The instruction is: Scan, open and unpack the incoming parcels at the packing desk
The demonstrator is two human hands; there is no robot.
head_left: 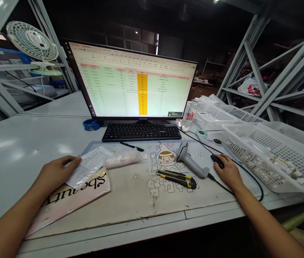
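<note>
My left hand (53, 173) is closed on the left edge of a clear plastic packet with a printed paper slip (89, 165), thumb on top. Partly under that packet and my wrist lies a pink plastic bag (87, 191) marked "beauty". A bubble-wrapped bundle (122, 158) rests just to the right of the slip. My right hand (229, 173) is wrapped over a black computer mouse (217, 161) on the desk mat. Between my hands are a grey barcode scanner (192, 161) and a yellow-and-black utility knife (177, 178).
A monitor (114, 96) showing a spreadsheet stands behind a black keyboard (141, 132). A black pen (132, 146) lies before it. White perforated baskets (265, 143) line the right side, near a bottle (192, 110). Blue tape (91, 124) sits left; a fan (32, 41) is clipped to the frame.
</note>
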